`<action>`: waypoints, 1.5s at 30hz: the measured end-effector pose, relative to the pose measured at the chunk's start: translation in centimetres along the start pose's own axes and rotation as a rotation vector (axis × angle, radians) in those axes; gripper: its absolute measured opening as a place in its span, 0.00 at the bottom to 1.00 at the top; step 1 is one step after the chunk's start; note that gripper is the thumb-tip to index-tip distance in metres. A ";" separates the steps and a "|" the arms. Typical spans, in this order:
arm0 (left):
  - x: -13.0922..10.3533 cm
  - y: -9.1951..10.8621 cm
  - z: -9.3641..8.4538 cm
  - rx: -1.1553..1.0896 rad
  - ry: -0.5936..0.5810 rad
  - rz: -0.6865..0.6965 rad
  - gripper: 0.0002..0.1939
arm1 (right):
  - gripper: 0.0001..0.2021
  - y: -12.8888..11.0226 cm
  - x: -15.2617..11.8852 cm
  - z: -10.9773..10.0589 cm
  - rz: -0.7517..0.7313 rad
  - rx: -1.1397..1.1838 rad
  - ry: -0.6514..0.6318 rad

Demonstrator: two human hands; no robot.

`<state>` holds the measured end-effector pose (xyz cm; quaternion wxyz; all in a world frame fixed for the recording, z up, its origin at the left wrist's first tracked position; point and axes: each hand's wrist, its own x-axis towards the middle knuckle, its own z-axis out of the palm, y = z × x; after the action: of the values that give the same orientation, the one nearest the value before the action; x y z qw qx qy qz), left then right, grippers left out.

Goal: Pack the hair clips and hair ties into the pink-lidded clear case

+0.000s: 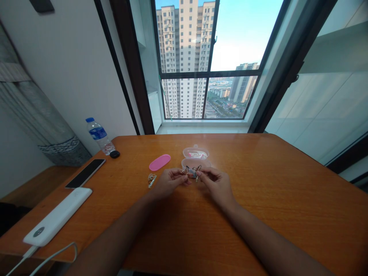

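Small metal rings or clips are pinched in both hands above the wooden table. My left hand [172, 181] is closed on a coppery metal piece [186, 171]. Close beside it on the right, my right hand [215, 184] pinches another small metal piece [197, 168] with a dangling end. Just behind the fingers lies an open clear plastic case [196, 153], its near half partly hidden by the hands. A pink oval piece [160, 162] lies flat to the left of the case. Nearer my left hand, a little metal bundle [151, 180] rests on the tabletop.
On the left stand a water bottle [99, 135] and a small black object [114, 154]. A phone [86, 173] and a white power bank [59, 216] with a cable [59, 253] lie along the left table edge. A window is beyond the table [273, 165].
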<state>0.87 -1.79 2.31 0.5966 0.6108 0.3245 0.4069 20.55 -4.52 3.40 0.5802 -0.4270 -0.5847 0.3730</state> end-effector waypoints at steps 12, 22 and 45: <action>0.5 -0.9 -0.3 -0.058 0.076 0.003 0.17 | 0.13 0.7 -0.2 0.3 0.095 0.078 -0.079; 0.2 -0.1 -0.5 0.117 -0.003 0.041 0.14 | 0.13 0.6 -0.3 0.5 0.073 0.102 -0.164; 0.3 -0.2 -0.4 0.068 0.284 0.124 0.22 | 0.11 0.7 0.8 -1.4 -0.182 -0.451 0.189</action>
<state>0.65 -1.33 2.10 0.4975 0.5860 0.3806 0.5141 22.05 -3.61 3.08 0.5535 -0.5244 -0.6322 0.1380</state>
